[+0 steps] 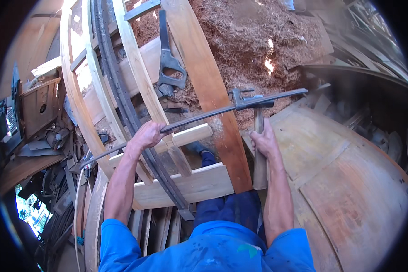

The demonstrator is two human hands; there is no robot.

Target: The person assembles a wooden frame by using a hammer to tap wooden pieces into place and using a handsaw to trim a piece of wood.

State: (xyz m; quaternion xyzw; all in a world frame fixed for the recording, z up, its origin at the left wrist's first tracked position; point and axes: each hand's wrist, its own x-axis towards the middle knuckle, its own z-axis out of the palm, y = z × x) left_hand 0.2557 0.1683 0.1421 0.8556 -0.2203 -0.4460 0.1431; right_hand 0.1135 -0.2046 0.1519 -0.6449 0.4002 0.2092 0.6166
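Note:
My left hand [148, 134] is closed round the long dark bar of a bar clamp [201, 114], which slants across the wooden frame from lower left to upper right. My right hand [264, 138] grips the wooden handle of a hammer [259, 172], its head up beside the clamp's sliding jaw; I cannot tell whether they touch. Under the bar lies the frame of pale slats [140, 63], with a short crosspiece [192, 134] and a wide pale board [186, 185] nearer me. A broad reddish-brown plank [206, 63] runs along its right side.
A handsaw [171, 68] with a grey handle lies between slat and plank. A second dark metal bar [115, 86] runs lengthwise over the frame. Wood shavings [254, 41] are heaped beyond. To the right is a large worn wooden panel [349, 181]; scrap wood [61, 199] crowds the left.

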